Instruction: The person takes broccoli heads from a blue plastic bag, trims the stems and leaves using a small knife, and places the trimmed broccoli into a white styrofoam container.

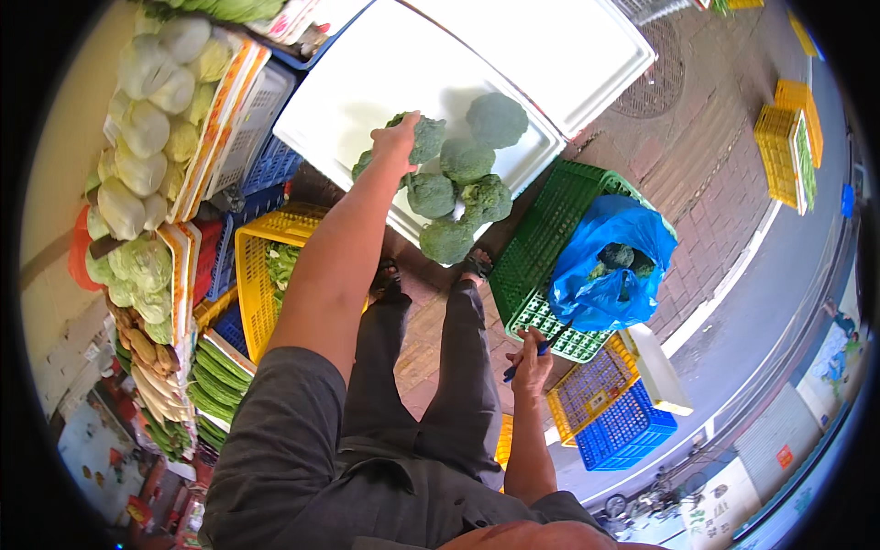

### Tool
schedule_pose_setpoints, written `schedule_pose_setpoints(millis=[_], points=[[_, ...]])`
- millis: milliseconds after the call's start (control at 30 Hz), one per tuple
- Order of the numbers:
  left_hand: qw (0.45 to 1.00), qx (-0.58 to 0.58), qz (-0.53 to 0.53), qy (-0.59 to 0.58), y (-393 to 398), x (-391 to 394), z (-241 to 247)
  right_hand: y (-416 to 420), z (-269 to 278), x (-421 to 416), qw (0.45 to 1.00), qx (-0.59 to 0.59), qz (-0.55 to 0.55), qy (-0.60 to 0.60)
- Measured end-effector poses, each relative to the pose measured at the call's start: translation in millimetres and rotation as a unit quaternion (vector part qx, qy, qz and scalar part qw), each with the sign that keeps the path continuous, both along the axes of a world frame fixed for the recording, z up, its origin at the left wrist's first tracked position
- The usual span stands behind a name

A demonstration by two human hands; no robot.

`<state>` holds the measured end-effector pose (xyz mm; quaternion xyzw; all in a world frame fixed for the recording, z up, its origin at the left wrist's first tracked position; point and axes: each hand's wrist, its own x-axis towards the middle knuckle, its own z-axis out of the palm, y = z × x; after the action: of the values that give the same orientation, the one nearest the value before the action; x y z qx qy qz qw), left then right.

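My left hand (397,142) reaches over a white foam tray (323,117) and rests its spread fingers on a broccoli head (427,137); whether it grips the head is hard to see. Several more broccoli heads (467,160) lie close together at the tray's near end, and one (496,120) sits a little apart. Lower right, my right hand (531,364) is closed around the blue handle of a knife (543,348), its dark blade pointing at a blue plastic bag (591,302). Inside that bag, on a green crate (550,234), are more broccoli heads (617,256).
Left are boxes of wrapped cabbages (144,127), lettuces (141,268) and long green gourds (216,378). A yellow crate (258,302) stands beside my legs. Lower right are a yellow crate (595,392) and a blue crate (625,440), beside the road.
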<state>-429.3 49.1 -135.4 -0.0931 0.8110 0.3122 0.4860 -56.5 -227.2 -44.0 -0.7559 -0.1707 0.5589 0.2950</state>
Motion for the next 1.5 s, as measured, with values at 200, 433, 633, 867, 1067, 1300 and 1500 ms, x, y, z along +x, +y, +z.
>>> schedule_pose_setpoints(millis=[200, 433, 633, 867, 1067, 1300, 1500], points=[[0.957, -0.106, -0.26, 0.075, 22.0, -0.2, -18.6, -2.4, -12.8, 42.4, 0.998, -0.019, -0.047, -0.03], [0.854, -0.206, -0.444, 0.176, 18.9, -37.4, -56.4, 43.3, -13.5, 87.8, 0.993, -0.019, -0.061, -0.099], [0.823, -0.183, -0.476, 0.251, 17.2, -35.3, -83.5, 119.2, -49.6, 129.5, 0.979, 0.075, -0.01, -0.191], [0.804, -0.119, -0.5, 0.298, 13.1, -21.4, -57.9, 158.9, -125.0, 147.8, 0.948, 0.036, 0.138, -0.285], [0.832, -0.04, -0.464, 0.3, -1.5, -28.9, -45.3, 158.6, -123.3, 130.2, 0.862, 0.043, 0.258, -0.434], [0.879, 0.067, -0.389, 0.267, -53.5, 32.0, 45.3, 178.0, -95.1, 106.8, 0.832, -0.113, 0.327, -0.433], [0.917, 0.106, -0.375, 0.088, -131.3, 90.3, 78.1, 158.0, -89.0, 110.3, 0.812, -0.084, 0.36, -0.451]])
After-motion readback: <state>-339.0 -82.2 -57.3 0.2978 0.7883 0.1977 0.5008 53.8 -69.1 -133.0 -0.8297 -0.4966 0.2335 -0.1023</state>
